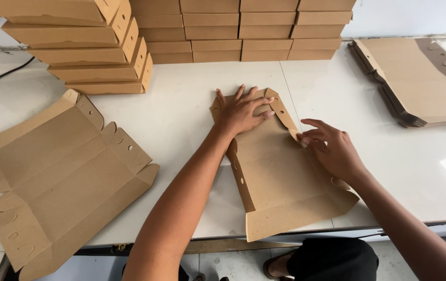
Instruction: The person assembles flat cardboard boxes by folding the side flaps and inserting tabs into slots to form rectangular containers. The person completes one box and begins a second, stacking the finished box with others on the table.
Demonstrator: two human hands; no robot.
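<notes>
From the head camera, the brown cardboard box blank point(277, 177) lies flat on the white table point(181, 109), its near edge jutting past the table's front rim, and that overhang looks like the first risk: a firm push on the near flap could tip or slide the sheet off toward the person's lap. The left hand point(241, 110) lies spread, palm down, on the far end of the blank, fingers splayed wide and gripping nothing, only pressing the card to the table; if that pressure eases while the other hand works, the sheet would likely skew and any crease could run off its scored line. The right hand point(329, 148) rests at the right edge of the blank, fingers loosely curled with the tips against the raised side flap point(284, 112), thumb side low on the panel; it looks like a light touch or pinch on the flap's edge, not a full grasp, and whether the thumb is under the flap I cannot tell. Bending the thin card too sharply there could tear it at the tab cutouts. A second unfolded blank point(61, 177) lies well apart at the left, hanging over the table's corner, where an elbow could knock it down. Stacks of folded boxes point(98, 52) stand near the far edge, and a pile of flat blanks point(421, 83) sits at the far right, both clear of the hands
</notes>
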